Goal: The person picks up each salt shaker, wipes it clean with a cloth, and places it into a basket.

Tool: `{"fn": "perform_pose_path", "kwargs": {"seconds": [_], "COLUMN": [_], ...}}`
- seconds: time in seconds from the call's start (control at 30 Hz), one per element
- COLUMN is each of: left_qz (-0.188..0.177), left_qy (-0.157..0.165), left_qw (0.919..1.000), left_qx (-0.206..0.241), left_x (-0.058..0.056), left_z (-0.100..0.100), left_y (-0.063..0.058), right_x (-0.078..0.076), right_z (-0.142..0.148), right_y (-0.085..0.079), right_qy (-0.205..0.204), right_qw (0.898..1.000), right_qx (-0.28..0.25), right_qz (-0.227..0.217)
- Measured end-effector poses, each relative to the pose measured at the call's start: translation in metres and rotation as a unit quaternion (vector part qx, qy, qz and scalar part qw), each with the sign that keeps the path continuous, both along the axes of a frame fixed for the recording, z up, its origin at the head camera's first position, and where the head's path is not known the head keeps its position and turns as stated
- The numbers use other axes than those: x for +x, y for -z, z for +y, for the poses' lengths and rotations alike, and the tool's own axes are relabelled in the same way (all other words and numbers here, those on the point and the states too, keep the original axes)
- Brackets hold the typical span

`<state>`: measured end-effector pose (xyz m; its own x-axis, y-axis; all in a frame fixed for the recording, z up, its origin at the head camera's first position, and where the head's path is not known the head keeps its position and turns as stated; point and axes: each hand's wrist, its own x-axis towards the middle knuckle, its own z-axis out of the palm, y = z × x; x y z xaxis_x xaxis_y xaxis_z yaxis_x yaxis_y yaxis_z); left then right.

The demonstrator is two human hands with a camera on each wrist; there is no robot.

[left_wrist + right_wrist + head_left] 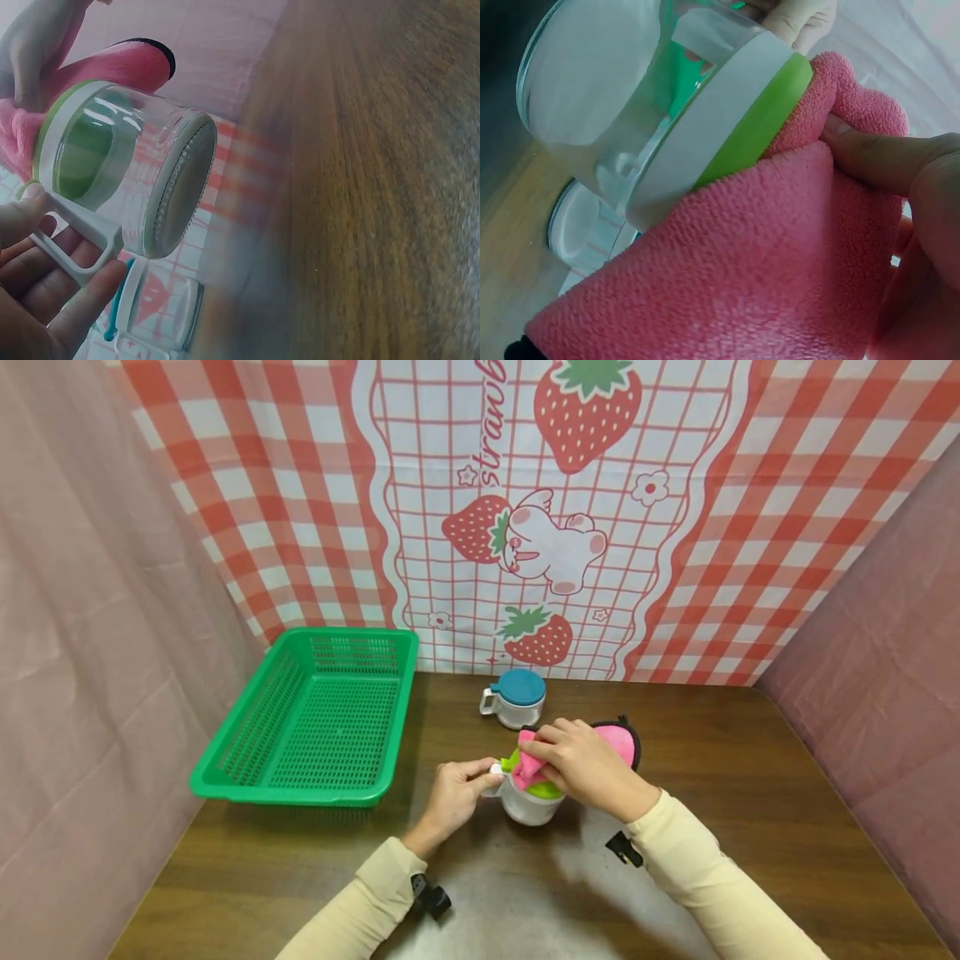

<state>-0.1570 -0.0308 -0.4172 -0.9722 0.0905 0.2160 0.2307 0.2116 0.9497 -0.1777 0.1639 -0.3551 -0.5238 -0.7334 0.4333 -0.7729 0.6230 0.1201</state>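
My left hand (453,797) grips the white handle (90,217) of a clear glass jar (531,808), thumb on top and fingers beneath. The jar has a white collar and a lime-green lid (761,124). With my right hand (588,764) I hold a pink cloth (618,743) with black edging against the lid, thumb and fingers pinching its folds. The cloth covers much of the lid in the head view, and part of it hangs out to the right. Through the glass, the left wrist view shows no contents apart from the green of the lid.
Behind the hands stands a second handled glass jar with a blue lid (521,687). A green plastic basket (408,702) sits at the left on the wooden table (750,827). A strawberry-print cloth (465,585) hangs along the back, with pink curtains at both sides.
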Motion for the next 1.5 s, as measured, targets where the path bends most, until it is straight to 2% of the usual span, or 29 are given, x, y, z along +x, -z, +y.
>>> {"fn": "perform_pose_path", "kwargs": {"seconds": [0.13,0.4,0.6,0.8,1.0,1.17,1.5], "left_qz": [0.005,0.058,0.08,0.082,0.093,0.101,0.079], "left_qy": [0.01,0.018,0.03,0.025,0.03,0.025,0.011], "left_qw": [0.9998,0.9976,0.9958,0.9958,0.9946,0.9944,0.9967], "left_qx": [-0.016,-0.035,-0.033,-0.034,-0.036,-0.017,0.012], "left_x": [0.001,0.004,0.006,0.006,0.006,0.007,0.004], "left_z": [0.001,0.002,0.003,0.003,0.003,0.002,0.0], "left_y": [0.0,0.0,-0.002,-0.006,-0.006,-0.004,-0.004], "right_x": [-0.002,-0.007,-0.015,-0.021,-0.026,-0.028,-0.027], "right_z": [-0.001,0.001,0.007,0.013,0.021,0.027,0.035], "right_y": [0.0,0.001,0.0,-0.004,-0.002,-0.002,-0.007], "right_qy": [0.018,0.041,0.044,0.06,0.086,0.09,0.097], "right_qw": [1.0,0.998,0.999,0.997,0.994,0.993,0.992], "right_qx": [-0.002,-0.005,-0.016,-0.019,-0.013,-0.03,-0.036], "right_qz": [-0.013,-0.037,-0.028,-0.047,-0.069,-0.072,-0.076]}}
